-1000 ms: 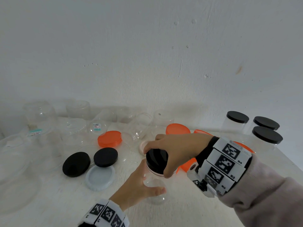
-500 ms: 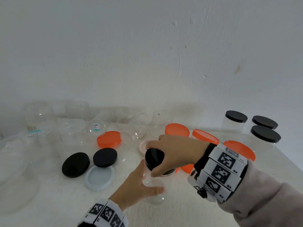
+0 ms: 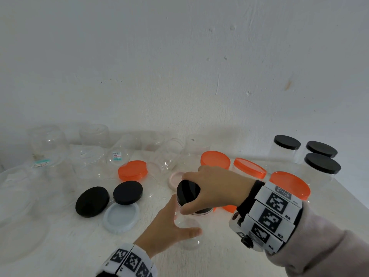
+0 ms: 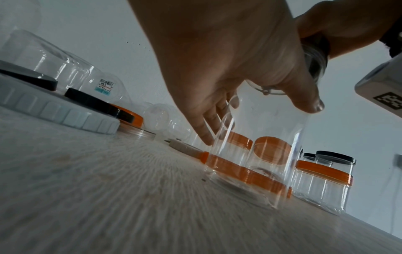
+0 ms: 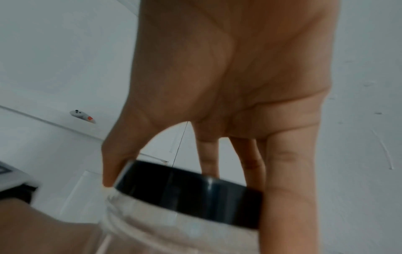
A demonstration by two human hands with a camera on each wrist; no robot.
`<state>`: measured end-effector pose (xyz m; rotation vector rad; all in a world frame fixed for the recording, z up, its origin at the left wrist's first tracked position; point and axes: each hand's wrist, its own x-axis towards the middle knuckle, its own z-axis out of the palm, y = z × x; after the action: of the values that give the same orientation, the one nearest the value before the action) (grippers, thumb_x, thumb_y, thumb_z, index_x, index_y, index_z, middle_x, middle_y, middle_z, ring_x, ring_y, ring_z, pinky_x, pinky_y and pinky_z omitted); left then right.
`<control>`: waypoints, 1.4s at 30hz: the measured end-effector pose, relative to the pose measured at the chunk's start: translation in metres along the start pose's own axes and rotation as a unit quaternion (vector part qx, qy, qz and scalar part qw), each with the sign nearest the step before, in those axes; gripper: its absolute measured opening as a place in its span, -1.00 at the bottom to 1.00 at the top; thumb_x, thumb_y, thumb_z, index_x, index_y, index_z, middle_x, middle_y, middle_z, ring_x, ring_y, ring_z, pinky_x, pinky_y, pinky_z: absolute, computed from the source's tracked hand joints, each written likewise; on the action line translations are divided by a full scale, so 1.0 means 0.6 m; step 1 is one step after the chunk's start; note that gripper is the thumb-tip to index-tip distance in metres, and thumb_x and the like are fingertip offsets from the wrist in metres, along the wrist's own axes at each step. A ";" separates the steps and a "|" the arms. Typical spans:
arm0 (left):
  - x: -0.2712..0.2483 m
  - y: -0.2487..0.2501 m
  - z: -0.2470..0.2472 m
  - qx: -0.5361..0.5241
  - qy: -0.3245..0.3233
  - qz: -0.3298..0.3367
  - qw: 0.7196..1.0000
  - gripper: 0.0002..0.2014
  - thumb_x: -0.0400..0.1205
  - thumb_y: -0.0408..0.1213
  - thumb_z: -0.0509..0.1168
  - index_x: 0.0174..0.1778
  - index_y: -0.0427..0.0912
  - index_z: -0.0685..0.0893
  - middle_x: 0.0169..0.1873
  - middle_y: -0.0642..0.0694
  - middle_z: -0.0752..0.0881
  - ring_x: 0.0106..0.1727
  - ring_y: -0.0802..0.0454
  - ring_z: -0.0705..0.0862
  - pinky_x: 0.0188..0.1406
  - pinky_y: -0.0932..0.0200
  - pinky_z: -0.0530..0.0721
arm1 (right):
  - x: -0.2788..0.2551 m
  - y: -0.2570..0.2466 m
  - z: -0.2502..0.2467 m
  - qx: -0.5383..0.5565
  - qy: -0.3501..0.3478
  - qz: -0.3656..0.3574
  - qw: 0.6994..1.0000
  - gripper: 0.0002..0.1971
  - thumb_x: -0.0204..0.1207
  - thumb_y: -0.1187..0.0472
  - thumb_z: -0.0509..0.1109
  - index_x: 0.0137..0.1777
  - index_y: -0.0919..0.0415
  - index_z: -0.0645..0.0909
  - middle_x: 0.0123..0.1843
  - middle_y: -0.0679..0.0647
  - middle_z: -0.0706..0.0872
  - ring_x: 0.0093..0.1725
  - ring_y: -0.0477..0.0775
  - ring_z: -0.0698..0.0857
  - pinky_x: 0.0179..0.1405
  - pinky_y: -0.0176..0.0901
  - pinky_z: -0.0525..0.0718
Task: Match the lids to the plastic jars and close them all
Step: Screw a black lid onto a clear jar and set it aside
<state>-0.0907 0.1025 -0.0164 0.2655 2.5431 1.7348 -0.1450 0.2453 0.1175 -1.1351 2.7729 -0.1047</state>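
Bare table lies open in front; orange-lidded jars crowd the right, loose black lids the left.

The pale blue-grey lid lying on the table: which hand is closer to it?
Left. The left hand grips the clear jar just right of the pale lid; the right hand holds the black lid, farther right.

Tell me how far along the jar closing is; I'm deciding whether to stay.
Done: three black-lidded jars stand closed at the far right, with orange-lidded jars beside them. In hand: the right hand grips a black lid on a clear jar that the left hand steadies. Left: two loose black lids, an orange lid, a pale lid and several open jars at the back left.
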 end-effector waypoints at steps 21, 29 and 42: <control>0.005 -0.005 0.005 0.023 0.023 0.009 0.999 -0.19 0.23 0.32 0.55 0.20 0.83 0.11 0.20 0.77 0.39 0.20 0.79 0.35 -0.06 0.54 0.39 | 0.000 0.007 0.009 -0.037 0.019 0.035 0.999 -0.34 0.20 -0.55 0.38 -0.08 0.01 0.35 -0.20 -0.13 0.44 -0.28 -0.15 0.43 -0.43 -0.22 0.31; 0.004 -0.002 0.010 0.026 0.031 0.019 0.999 -0.17 0.20 0.36 0.52 0.21 0.81 0.08 0.26 0.66 0.41 0.30 0.63 0.39 0.11 0.47 0.41 | 0.001 0.002 -0.029 -0.004 -0.123 -0.013 0.992 -0.19 0.34 -0.18 0.53 0.56 -0.32 0.21 0.22 -0.15 0.38 0.26 0.00 0.43 0.00 -0.16 0.49; 0.005 -0.009 0.010 0.008 0.026 0.021 0.999 -0.13 0.22 0.35 0.53 0.42 0.49 0.26 0.28 0.62 0.45 0.29 0.67 0.37 0.17 0.40 0.39 | -0.001 -0.005 -0.001 -0.072 -0.003 0.039 0.997 -0.28 0.32 -0.54 0.28 0.26 -0.01 0.47 -0.13 -0.11 0.39 -0.15 -0.03 0.48 -0.36 -0.22 0.33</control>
<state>-0.0934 0.1066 -0.0238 0.2810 2.6058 1.7600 -0.1424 0.2434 0.1187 -1.0532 2.8541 0.1104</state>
